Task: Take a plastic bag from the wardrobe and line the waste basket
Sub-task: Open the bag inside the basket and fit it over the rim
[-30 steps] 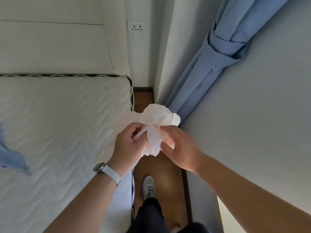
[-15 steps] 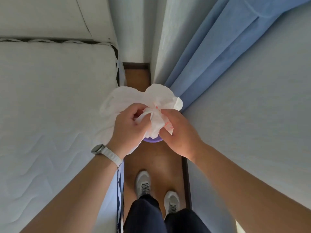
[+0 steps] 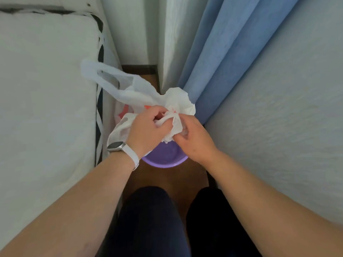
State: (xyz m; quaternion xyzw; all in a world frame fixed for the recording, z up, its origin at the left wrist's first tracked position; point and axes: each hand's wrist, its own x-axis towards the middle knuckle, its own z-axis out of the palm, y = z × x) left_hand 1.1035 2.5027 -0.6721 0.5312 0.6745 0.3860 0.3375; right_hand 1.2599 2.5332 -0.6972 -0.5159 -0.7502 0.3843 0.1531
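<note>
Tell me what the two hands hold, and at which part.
Both hands, left hand and right hand, pinch the white plastic bag at its crumpled middle; one handle loop hangs free toward the bed.

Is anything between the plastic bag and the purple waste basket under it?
Nothing visible. Both hands, left hand and right hand, grip the bunched plastic bag directly above the purple waste basket, whose visible rim looks unobstructed.

Both hands — left hand (image 3: 146, 127), right hand (image 3: 193, 138) — pinch a crumpled white plastic bag (image 3: 141, 95) above a purple waste basket (image 3: 163, 158).
</note>
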